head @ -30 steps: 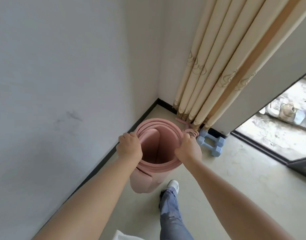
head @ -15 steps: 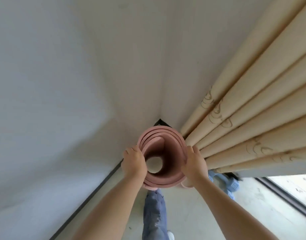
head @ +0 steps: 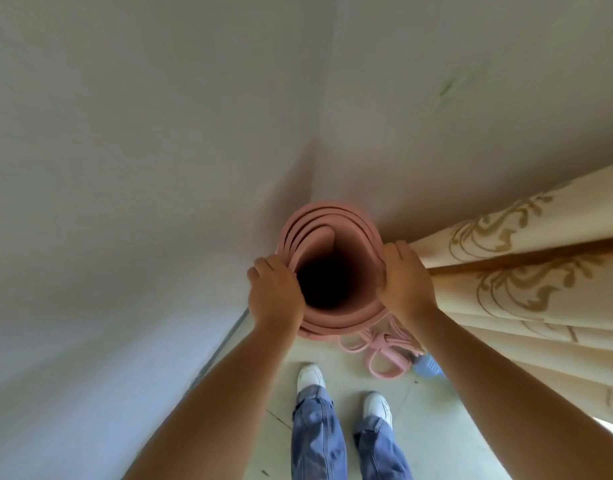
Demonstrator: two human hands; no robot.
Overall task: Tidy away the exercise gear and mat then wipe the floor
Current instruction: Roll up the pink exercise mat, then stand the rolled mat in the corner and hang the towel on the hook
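Head view, looking down into the corner. Your left hand (head: 275, 294) and right hand (head: 407, 284) reach forward on extended arms and grip opposite sides of the rolled mat (head: 350, 223), fingers curled over its top rim, knuckles toward you. The mat is pink, wound in several loose layers around a dark hollow core, standing on end in the corner where two white walls (head: 159, 133) meet, just beside the cream curtain (head: 523, 282) with its gold scroll pattern. On the floor (head: 430, 427) below, a pink looped band (head: 384, 355) lies next to a partly hidden blue dumbbell (head: 428, 367). Your white shoes (head: 310, 374) stand near the mat.
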